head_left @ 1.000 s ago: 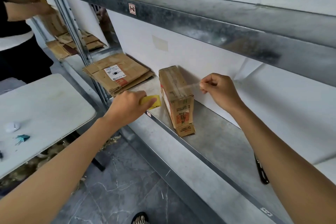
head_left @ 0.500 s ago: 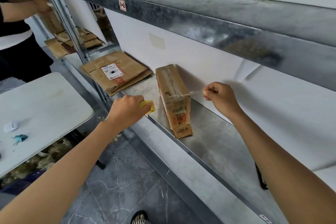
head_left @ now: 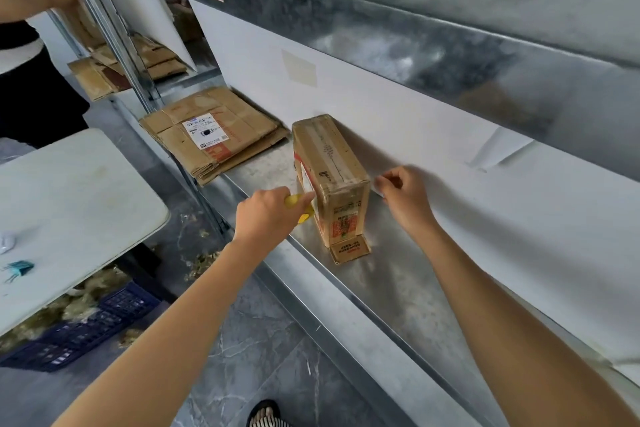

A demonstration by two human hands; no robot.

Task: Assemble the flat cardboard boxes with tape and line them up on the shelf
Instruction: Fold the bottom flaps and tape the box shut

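Note:
An assembled cardboard box (head_left: pixel 330 170) stands on edge on the metal shelf (head_left: pixel 408 291), one small flap lying open at its near end. My left hand (head_left: pixel 266 215) grips a yellow tape roll (head_left: pixel 300 206) against the box's left side. My right hand (head_left: pixel 403 194) is just right of the box and pinches the end of a clear tape strip, which is hard to make out. A stack of flat cardboard boxes (head_left: pixel 211 135) lies on the shelf to the left.
A white table (head_left: pixel 69 201) stands at the left with a blue clip (head_left: pixel 17 269). Under it sits a dark blue crate (head_left: pixel 86 329). Another person (head_left: pixel 27 45) works at the neighbouring shelf bay with more flat cardboard (head_left: pixel 104 73). The upper shelf (head_left: pixel 381 17) overhangs.
My left hand brought the yellow tape roll in against the box's left side. My right hand drew the tape end down over the box to its right side.

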